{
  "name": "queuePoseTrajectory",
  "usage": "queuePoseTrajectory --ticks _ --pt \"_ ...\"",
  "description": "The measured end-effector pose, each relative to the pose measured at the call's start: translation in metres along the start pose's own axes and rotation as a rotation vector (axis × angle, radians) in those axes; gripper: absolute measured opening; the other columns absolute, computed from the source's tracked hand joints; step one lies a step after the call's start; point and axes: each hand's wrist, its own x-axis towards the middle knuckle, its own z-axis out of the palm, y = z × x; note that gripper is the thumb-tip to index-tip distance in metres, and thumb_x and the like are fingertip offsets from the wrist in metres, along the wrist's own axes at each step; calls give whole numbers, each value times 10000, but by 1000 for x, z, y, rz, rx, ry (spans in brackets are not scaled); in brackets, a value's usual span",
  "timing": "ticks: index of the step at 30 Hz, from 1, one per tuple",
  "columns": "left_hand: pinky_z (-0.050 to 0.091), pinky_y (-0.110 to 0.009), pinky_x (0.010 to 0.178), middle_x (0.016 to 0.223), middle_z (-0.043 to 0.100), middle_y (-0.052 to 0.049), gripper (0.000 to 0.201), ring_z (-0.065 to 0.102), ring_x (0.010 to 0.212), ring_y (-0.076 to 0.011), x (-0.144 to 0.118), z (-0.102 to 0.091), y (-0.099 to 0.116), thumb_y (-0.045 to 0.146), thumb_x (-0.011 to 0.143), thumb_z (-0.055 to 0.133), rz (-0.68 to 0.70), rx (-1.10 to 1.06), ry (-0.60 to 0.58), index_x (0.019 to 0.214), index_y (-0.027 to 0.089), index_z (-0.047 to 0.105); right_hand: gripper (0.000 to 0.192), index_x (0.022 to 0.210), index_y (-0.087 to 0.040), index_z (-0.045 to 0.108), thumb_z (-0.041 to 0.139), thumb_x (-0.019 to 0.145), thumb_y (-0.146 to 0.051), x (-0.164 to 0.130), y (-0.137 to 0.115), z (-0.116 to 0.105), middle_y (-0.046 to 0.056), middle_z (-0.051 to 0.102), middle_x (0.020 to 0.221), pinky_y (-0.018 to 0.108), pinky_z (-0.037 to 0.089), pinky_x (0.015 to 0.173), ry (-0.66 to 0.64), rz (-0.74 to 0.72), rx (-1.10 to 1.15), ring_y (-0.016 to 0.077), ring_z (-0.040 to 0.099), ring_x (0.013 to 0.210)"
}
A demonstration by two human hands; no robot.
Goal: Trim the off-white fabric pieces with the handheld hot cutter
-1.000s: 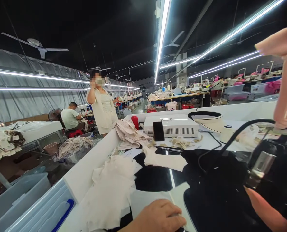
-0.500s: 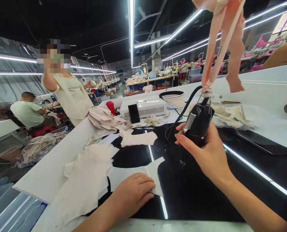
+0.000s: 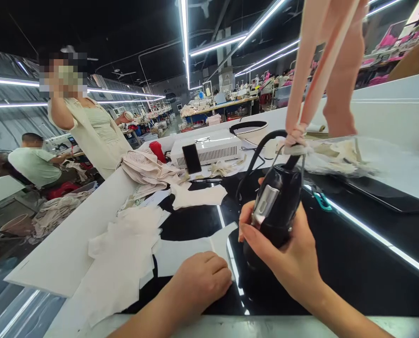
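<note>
Head view is showing the right hand point(image 3: 294, 263) wrapping its grip around a black handheld corded tool point(image 3: 275, 211), now drawn lower toward frame centre, while the left hand point(image 3: 200, 281) is pressing flat, holding nothing, on a white cut fabric piece point(image 3: 191, 249) on the black table point(image 3: 353, 263).

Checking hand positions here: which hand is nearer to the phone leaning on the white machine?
Left. The left hand rests on a fabric piece almost straight below the phone; the right hand holds the black tool farther off to the side.
</note>
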Motion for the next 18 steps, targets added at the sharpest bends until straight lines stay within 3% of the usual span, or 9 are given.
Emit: queuePoseTrajectory --ticks 10,18 --pt "585 -319 731 923 771 -20 253 696 784 -203 7 -4 4 165 1189 489 -98 -110 114 1036 190 689 290 1046 -294 637 830 903 -133 -16 0 13 -44 738 827 254 645 562 -42 -20 282 140 697 577" --pt "608 -329 810 985 795 -31 215 728 870 -217 4 -3 5 174 1176 535 -117 -158 47 1041 188 701 333 1060 -294 602 812 884 -104 -15 3 19 -45 751 831 272 654 565 -29 -35 301 148 701 583"
